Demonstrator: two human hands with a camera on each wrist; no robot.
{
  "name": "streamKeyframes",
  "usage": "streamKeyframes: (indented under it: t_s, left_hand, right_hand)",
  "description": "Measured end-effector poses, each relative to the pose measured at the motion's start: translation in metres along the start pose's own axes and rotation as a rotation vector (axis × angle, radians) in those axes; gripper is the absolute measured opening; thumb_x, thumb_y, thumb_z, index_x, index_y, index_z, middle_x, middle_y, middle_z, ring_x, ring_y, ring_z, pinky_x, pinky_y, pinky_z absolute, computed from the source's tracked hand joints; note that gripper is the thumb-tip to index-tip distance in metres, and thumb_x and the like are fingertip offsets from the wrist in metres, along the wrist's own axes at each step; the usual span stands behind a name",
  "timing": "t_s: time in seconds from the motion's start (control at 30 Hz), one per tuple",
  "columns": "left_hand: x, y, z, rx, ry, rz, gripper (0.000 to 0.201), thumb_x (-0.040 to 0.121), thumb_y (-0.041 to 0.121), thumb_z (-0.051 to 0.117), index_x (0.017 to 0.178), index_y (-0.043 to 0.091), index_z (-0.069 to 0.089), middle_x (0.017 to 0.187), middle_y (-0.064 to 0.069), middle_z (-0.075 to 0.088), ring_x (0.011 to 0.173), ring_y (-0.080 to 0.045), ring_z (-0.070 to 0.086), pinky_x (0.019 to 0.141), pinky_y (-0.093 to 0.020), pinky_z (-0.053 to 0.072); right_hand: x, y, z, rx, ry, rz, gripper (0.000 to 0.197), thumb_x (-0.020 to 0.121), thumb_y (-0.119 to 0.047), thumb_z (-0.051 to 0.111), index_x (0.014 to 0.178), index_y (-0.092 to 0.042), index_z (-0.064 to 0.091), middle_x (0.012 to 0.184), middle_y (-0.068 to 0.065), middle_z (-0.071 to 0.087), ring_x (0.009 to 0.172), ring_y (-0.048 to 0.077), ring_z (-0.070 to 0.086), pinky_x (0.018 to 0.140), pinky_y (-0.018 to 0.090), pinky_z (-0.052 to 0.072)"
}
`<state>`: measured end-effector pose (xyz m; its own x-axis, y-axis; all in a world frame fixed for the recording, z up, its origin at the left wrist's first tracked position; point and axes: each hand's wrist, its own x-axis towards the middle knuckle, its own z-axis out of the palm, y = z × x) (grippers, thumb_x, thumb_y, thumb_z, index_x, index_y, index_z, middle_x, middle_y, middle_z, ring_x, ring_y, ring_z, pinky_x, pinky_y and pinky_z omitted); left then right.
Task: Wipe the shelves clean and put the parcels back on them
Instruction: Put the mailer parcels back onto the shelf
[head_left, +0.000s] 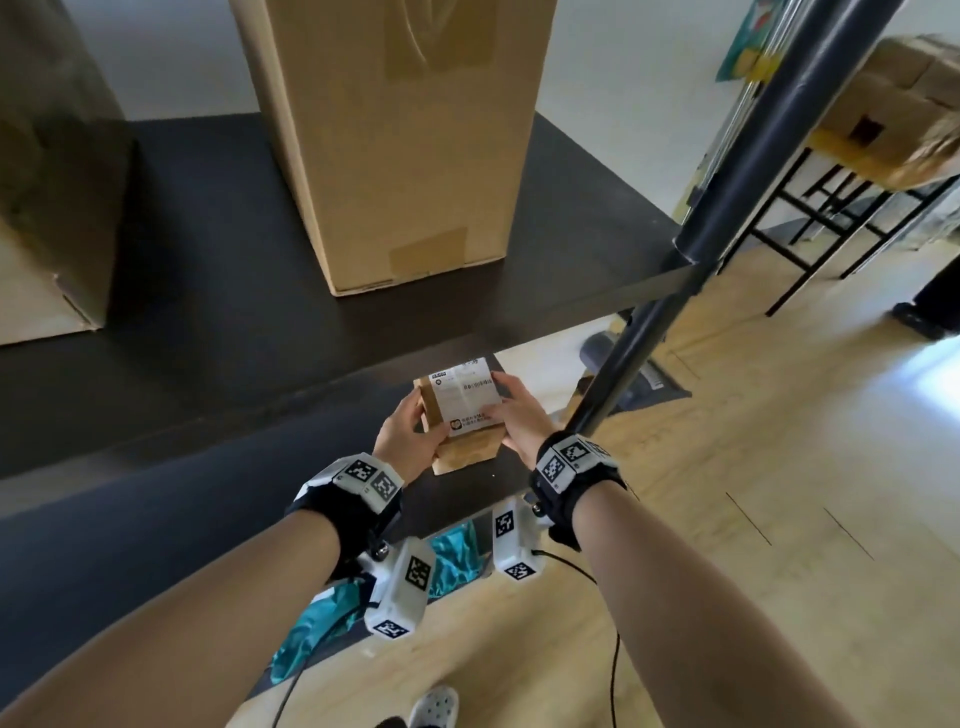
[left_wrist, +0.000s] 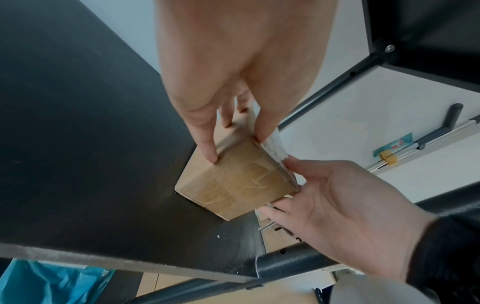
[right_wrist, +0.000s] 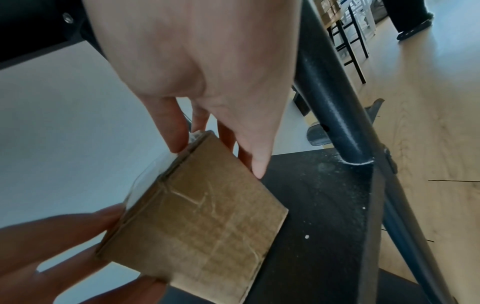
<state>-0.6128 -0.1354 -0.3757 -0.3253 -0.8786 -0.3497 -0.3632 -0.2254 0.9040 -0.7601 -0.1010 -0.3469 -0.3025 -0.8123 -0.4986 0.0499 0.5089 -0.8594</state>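
Observation:
A small brown cardboard parcel (head_left: 464, 415) with a white shipping label on top is at the right end of the lower black shelf (head_left: 130, 545), close to the corner post. My left hand (head_left: 415, 423) grips its left side, thumb on top. My right hand (head_left: 506, 410) grips its right side. In the left wrist view the parcel (left_wrist: 239, 181) lies against the shelf board (left_wrist: 91, 164) between my left fingers (left_wrist: 207, 148) and my right hand (left_wrist: 337, 205). In the right wrist view, my right fingers (right_wrist: 257, 162) curl over the parcel (right_wrist: 202, 222).
On the upper black shelf (head_left: 208, 234) stand a tall cardboard box (head_left: 405, 145) and another box (head_left: 47, 182) at the left. A dark metal post (head_left: 701, 234) runs just right of my hands. A teal bag (head_left: 452, 556) lies below. Boxes on a table stand far right.

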Motion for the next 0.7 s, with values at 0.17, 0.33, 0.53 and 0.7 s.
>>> streamKeyframes:
  t_s: [0.17, 0.33, 0.53, 0.7]
  left_hand:
    - [0.01, -0.001, 0.004, 0.018, 0.037, -0.024, 0.052, 0.085, 0.022, 0.064, 0.132, 0.031, 0.046, 0.126, 0.006, 0.06, 0.111, -0.019, 0.061, 0.094, -0.046, 0.051]
    - [0.005, 0.013, 0.006, 0.089, 0.049, -0.013, 0.053, 0.085, 0.019, 0.064, 0.135, 0.023, 0.046, 0.13, 0.0, 0.058, 0.114, -0.02, 0.059, 0.096, -0.047, 0.05]
    - [-0.017, 0.03, 0.004, 0.242, 0.051, 0.04, 0.052, 0.09, 0.013, 0.058, 0.139, 0.016, 0.042, 0.135, -0.002, 0.054, 0.116, -0.022, 0.057, 0.097, -0.042, 0.049]
    - [-0.042, 0.04, -0.001, 0.324, 0.073, 0.087, 0.044, 0.092, 0.022, 0.056, 0.135, 0.018, 0.049, 0.134, 0.001, 0.055, 0.119, -0.017, 0.054, 0.096, -0.03, 0.045]
  right_hand:
    - [0.007, -0.006, -0.003, 0.005, 0.014, -0.006, 0.048, 0.089, 0.001, 0.046, 0.133, -0.018, 0.048, 0.12, 0.009, 0.062, 0.11, 0.027, 0.06, 0.097, 0.048, 0.05]
    - [0.006, -0.011, -0.006, -0.067, 0.058, -0.048, 0.046, 0.089, 0.005, 0.044, 0.132, -0.012, 0.05, 0.112, 0.005, 0.061, 0.103, 0.021, 0.06, 0.092, 0.036, 0.053]
    - [-0.011, -0.015, -0.013, -0.18, 0.082, -0.104, 0.045, 0.091, 0.001, 0.045, 0.135, -0.007, 0.047, 0.123, 0.006, 0.059, 0.113, 0.02, 0.057, 0.089, 0.027, 0.051]
    - [-0.039, -0.023, -0.017, -0.332, 0.034, -0.191, 0.04, 0.096, -0.006, 0.044, 0.135, -0.011, 0.048, 0.129, 0.003, 0.057, 0.115, 0.015, 0.052, 0.086, 0.022, 0.041]
